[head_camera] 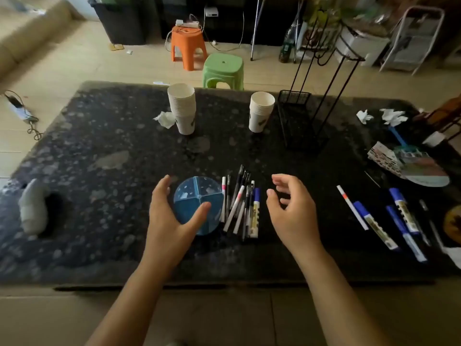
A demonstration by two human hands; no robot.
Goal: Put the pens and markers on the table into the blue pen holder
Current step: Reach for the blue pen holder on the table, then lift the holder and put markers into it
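A round translucent blue pen holder (194, 193), split into compartments, stands near the front of the dark stone table (112, 151). My left hand (169, 213) curves around its left and front side, thumb over its rim, fingers apart. Just right of the holder lies a pile of pens and markers (240, 206). My right hand (291, 211) hovers right of that pile, fingers curled but holding nothing. Farther right lie several blue-capped markers (401, 216) and a white pen (352, 207).
Two stacks of paper cups (183, 108) (260, 112) and a black wire rack (299, 121) stand at the back. Crumpled tissues (393, 116), a printed fan (421, 168) and a grey object (33, 208) sit at the table's sides. Stools stand beyond.
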